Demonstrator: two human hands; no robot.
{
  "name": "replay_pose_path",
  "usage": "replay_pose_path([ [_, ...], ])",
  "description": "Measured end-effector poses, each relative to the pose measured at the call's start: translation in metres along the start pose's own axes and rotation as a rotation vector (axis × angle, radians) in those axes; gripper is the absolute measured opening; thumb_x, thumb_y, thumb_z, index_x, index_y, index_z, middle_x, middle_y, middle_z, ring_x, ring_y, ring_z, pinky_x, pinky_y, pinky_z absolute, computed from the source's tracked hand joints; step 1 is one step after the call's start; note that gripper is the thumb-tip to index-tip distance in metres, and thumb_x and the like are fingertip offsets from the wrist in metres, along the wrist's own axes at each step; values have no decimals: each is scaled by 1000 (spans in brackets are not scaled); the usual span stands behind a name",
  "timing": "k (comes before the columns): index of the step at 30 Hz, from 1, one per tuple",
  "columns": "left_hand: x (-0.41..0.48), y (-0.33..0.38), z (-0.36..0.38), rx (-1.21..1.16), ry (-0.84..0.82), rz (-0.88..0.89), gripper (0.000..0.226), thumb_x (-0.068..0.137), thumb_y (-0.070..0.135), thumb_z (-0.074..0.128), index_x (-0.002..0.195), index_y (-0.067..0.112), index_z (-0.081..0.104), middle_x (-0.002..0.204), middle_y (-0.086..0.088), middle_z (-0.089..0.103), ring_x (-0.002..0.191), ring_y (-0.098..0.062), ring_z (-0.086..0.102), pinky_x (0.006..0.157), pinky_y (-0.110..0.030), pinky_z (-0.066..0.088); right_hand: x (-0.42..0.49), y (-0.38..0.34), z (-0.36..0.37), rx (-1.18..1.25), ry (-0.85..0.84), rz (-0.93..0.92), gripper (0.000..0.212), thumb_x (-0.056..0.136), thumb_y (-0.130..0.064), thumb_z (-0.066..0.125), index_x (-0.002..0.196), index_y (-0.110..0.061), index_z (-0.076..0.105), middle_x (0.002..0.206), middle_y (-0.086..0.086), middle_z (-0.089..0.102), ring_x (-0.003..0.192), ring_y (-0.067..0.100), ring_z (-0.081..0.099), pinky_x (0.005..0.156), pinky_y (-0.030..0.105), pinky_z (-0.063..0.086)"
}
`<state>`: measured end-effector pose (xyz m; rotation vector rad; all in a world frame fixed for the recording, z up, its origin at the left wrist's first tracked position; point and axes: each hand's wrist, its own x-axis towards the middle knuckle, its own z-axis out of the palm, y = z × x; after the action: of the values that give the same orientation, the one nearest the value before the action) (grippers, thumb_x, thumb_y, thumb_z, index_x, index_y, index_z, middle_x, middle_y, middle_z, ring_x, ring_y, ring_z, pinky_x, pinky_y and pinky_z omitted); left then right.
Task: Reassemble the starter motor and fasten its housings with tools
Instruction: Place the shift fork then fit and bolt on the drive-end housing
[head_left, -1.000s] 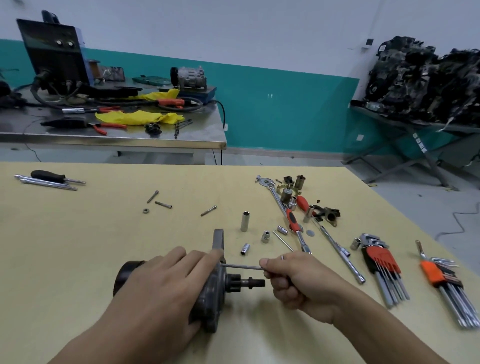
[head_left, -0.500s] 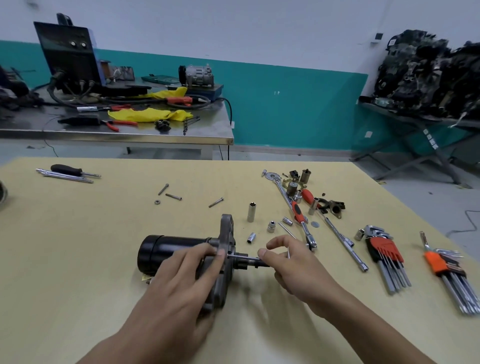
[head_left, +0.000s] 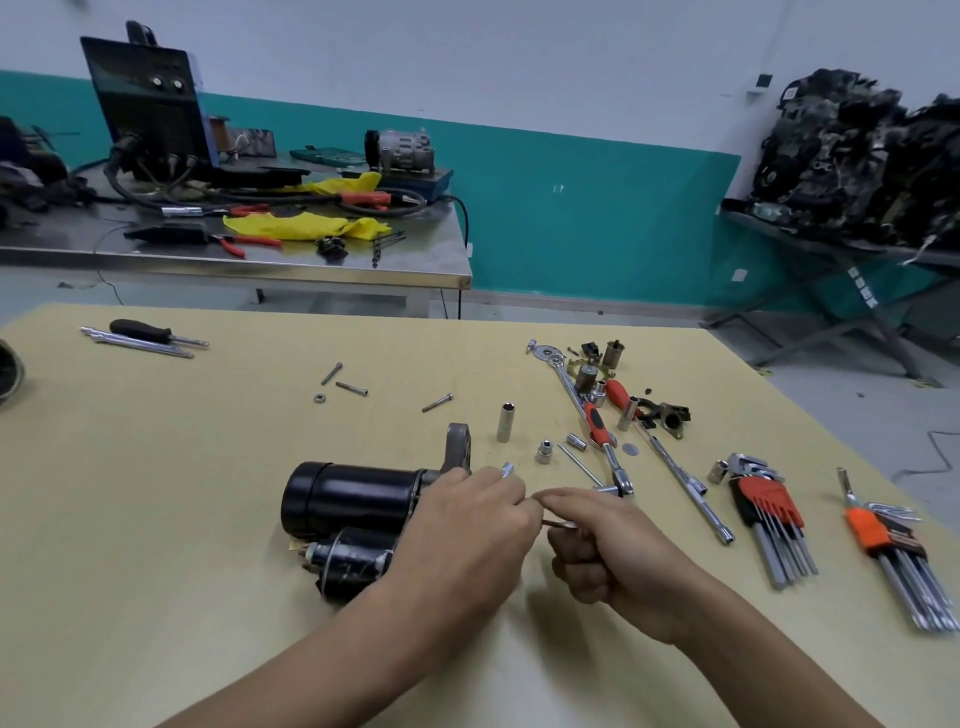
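Bright even overhead light, soft shadows under the forearms, mild motion blur, wide-angle bending at the edges (fisheye)

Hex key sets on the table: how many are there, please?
2. The red-holder set lies on the table's right side; the orange-holder set lies further right, near the edge. None seems hidden.

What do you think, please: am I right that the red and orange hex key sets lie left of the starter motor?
No: the head view shows the red hex key set and orange hex key set right of the starter motor.
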<state>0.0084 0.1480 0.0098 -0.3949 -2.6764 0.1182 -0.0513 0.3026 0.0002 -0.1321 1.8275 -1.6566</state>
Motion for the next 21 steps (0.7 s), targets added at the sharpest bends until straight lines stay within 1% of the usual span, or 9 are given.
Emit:
replay_pose_path([
  [3,-2,1,3,-15,59,-1,32,50,18,92,56,24,61,56,5,52,56,-18,54,49,-25,35,-1,6,-8,-353,149,-207,35,103,-43,48,100,-14,68,57,1,46,49,13,40,48,24,32],
  [5,-3,1,6,-15,101,-13,31,57,19,91,59,23,61,60,4,53,60,-20,54,53,-27,36,-3,12,-19,-486,238,-393,45,99,-50,45,86,-17,71,58,3,58,52,9,48,53,19,38],
  [7,-4,1,8,-13,127,-19,27,62,18,87,62,22,60,66,2,54,64,-21,53,56,-29,38,-3,18,-35,-535,354,-610,35,101,-35,48,83,-20,73,64,-3,66,56,3,56,57,12,40],
  [9,-6,1,10,-25,149,-20,20,66,15,81,66,20,61,75,0,56,70,-23,54,58,-31,42,-1,19,-48,-777,462,-843,16,99,-13,59,100,-20,74,79,-15,68,71,7,62,63,9,42],
  [12,-7,0,10,-27,162,-17,11,73,16,75,72,19,65,87,-1,61,79,-24,58,62,-34,47,10,24,-46,-939,331,-1041,28,86,-7,75,114,-11,74,95,-13,68,72,7,61,66,11,45],
  [15,-8,-1,9,-2,160,26,16,80,13,52,71,21,62,78,2,60,72,-22,56,62,-31,46,13,24,-35,-937,271,-1206,20,89,-21,73,100,-5,77,86,-13,67,71,-3,56,65,13,47],
  [17,-8,-2,9,12,145,49,18,80,14,51,69,23,62,70,4,57,68,-20,55,62,-29,46,10,20,-31,-846,242,-1144,26,95,-33,66,86,-12,78,73,-19,65,63,0,57,58,21,48],
  [19,-9,-3,9,14,98,56,10,78,25,72,71,25,65,67,7,58,67,-19,57,64,-28,48,3,15,-24,-611,169,-815,40,96,-50,59,73,-21,75,60,-5,65,50,11,54,50,27,44],
  [21,-8,-3,8,-23,54,30,17,72,31,82,73,26,65,64,9,58,64,-17,58,64,-27,47,-1,12,-14,-204,119,-462,38,94,-46,59,77,-15,73,52,4,58,40,15,43,42,23,37],
])
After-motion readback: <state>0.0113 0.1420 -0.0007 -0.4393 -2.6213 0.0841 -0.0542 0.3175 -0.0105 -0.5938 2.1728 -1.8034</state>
